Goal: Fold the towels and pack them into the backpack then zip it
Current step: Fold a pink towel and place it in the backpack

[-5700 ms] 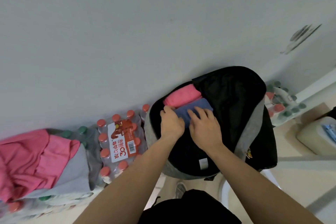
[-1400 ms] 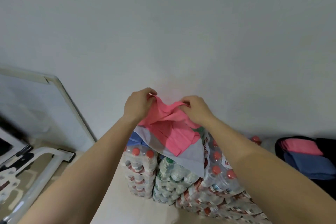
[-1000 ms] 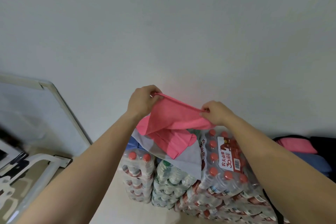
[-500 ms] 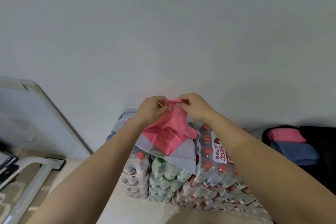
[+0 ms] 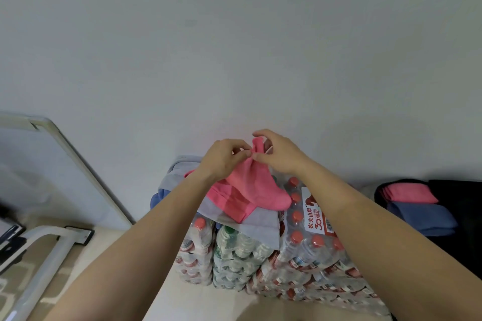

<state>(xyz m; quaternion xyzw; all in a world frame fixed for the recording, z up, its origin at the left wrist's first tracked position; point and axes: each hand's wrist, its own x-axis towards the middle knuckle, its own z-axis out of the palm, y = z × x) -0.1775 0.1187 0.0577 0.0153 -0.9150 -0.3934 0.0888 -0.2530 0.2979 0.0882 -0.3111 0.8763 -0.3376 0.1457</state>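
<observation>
Pink towel [image 5: 257, 187] pinched at top by left hand [image 5: 221, 159] and right hand [image 5: 281, 156], over water-bottle packs [image 5: 307, 247].

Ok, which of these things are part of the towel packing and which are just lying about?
Part of the job: pink towel pinched by left hand and right hand; grey towel beneath; folded pink towel and folded blue towel in the backpack.
Just lying about: water bottle packs, whiteboard, white frame.
</observation>
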